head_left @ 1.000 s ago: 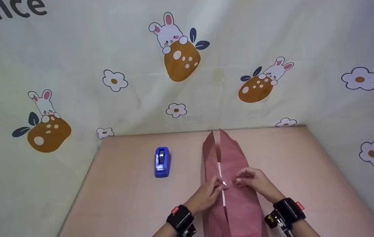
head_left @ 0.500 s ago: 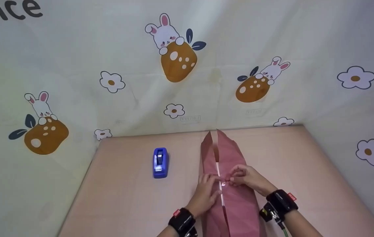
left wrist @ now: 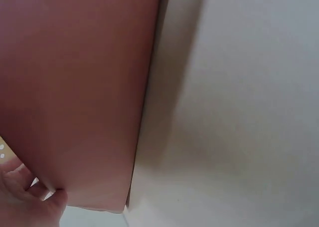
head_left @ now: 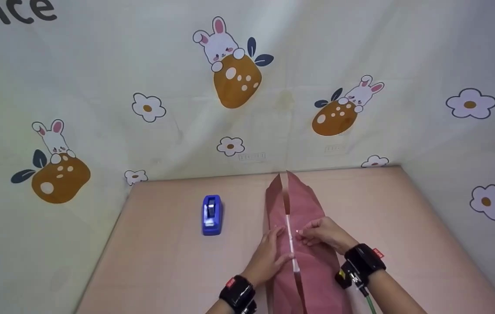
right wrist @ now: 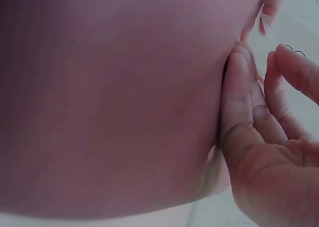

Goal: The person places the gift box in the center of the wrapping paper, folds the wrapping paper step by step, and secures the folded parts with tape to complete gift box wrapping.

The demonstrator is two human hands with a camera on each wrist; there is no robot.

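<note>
Right grip (head_left: 325, 233) has thumb and forefinger together on a small shiny scrap (head_left: 297, 231), just right of the slit in the pink paper parcel (head_left: 317, 270); other fingers lie against the paper. Left grip (head_left: 264, 257), thumb and fingers apart, rests on the parcel's left side, thumb tip at the slit. Parcel lies lengthwise on the bench (head_left: 164, 270), right of middle, its far end near the back wall (head_left: 186, 65); white strip (head_left: 288, 224) shows through the slit. Blue tape dispenser (head_left: 211, 220) stands left, well apart from both hands.
</note>
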